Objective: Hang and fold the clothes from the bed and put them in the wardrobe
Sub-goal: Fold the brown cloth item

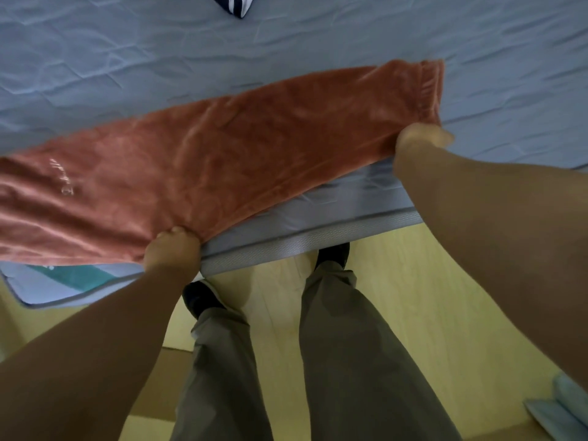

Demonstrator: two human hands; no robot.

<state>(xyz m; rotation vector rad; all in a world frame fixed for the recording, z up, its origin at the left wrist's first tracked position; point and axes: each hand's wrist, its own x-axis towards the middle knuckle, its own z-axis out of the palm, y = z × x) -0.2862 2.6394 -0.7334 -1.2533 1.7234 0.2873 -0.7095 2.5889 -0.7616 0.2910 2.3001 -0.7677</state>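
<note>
- rust trousers [222,154] stretched across frame centre over the bed [286,43] edge
- left hand [173,249] grips their lower edge
- right hand [420,141] grips their right end

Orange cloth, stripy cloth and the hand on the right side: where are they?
orange cloth [222,148], head view, middle of its flat stretch.
stripy cloth [237,3], head view, its pointed tip at the top edge.
right hand [420,138], head view, back of the hand gripping the orange cloth's gathered end.
</note>
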